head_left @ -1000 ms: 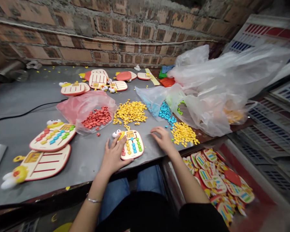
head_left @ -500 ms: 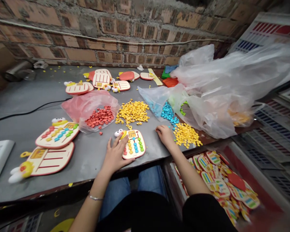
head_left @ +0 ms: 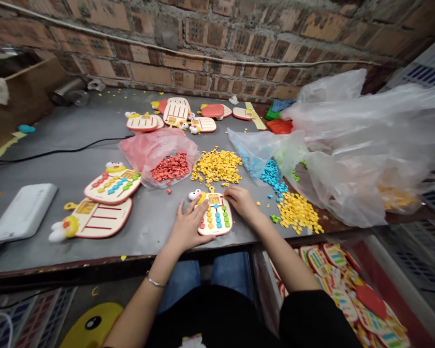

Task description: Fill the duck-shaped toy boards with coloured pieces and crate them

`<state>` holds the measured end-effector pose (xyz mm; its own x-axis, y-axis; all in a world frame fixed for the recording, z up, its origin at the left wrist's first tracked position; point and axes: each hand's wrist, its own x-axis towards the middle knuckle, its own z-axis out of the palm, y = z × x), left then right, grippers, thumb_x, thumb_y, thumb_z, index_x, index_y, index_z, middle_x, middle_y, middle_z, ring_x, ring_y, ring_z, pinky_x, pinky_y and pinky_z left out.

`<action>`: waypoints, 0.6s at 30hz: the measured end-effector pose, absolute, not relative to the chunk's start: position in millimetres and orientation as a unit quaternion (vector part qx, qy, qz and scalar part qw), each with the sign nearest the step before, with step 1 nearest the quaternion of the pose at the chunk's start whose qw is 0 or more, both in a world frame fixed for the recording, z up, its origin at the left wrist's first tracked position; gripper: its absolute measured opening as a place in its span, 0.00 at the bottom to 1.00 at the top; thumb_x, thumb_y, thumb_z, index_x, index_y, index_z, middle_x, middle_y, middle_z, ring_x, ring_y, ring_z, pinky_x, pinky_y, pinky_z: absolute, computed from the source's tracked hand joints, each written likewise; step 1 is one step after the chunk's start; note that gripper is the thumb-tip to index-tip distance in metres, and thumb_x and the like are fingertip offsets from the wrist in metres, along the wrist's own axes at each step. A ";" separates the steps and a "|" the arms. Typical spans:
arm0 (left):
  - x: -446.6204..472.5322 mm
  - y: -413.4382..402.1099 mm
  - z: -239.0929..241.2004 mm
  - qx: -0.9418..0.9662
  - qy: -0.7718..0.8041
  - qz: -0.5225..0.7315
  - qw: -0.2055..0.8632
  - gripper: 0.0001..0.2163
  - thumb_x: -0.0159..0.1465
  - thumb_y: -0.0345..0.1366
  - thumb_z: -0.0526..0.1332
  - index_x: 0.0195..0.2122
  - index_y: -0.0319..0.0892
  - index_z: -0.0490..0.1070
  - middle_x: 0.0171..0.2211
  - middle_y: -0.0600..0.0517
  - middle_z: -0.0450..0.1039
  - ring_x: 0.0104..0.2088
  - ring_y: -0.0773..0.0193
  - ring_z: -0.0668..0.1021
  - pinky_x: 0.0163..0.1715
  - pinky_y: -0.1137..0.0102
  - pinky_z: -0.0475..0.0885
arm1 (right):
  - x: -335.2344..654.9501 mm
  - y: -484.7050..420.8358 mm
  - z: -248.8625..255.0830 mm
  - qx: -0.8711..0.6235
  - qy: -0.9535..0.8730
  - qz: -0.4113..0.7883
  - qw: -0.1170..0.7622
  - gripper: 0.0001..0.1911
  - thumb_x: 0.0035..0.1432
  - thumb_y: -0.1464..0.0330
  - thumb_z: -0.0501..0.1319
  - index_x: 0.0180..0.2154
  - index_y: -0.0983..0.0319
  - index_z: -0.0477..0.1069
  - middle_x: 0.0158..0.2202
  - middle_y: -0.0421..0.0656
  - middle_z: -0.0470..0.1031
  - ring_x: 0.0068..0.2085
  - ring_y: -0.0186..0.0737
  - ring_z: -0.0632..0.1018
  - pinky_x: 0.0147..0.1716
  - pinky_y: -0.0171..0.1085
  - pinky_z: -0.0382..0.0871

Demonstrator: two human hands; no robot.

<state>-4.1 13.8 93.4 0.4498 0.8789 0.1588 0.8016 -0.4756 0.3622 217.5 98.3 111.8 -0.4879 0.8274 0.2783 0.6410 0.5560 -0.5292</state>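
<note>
A cream, red-edged toy board point(head_left: 226, 231) with a duck head lies at the table's front edge. Red, yellow, blue and green beads sit in its slots. My left hand point(head_left: 190, 226) grips the board's left side, thumb along the near edge and fingers over the duck head. At the board's upper right corner, my right hand point(head_left: 242, 204) is pinched; whatever is between its fingertips is too small to make out. Beyond the board are loose yellow beads point(head_left: 217, 165) and red beads point(head_left: 171, 166) spilling from a pink bag point(head_left: 145, 145).
On the left lie a filled board point(head_left: 112, 186), an unfilled-looking one point(head_left: 103, 220) and a white device point(head_left: 23, 212). More boards point(head_left: 176, 112) rest at the back. Blue beads point(head_left: 271, 172), more yellow beads point(head_left: 299, 212) and plastic bags point(head_left: 348, 145) are at right, above a crate of boards point(head_left: 366, 295).
My right hand has moved left from beside the bead piles to the board's upper right corner. My left hand stays on the board. The camera view has turned left.
</note>
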 end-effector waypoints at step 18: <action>-8.7 18.3 88.3 0.844 0.462 0.204 0.180 0.46 0.51 0.52 0.68 0.66 0.41 0.49 0.66 0.43 0.52 0.67 0.47 0.49 0.61 0.55 0.57 | 209.6 187.6 109.0 -0.425 -0.744 0.515 -0.021 0.16 0.34 0.69 0.73 0.29 0.64 0.74 0.25 0.39 0.77 0.30 0.39 0.78 0.31 0.34 0.70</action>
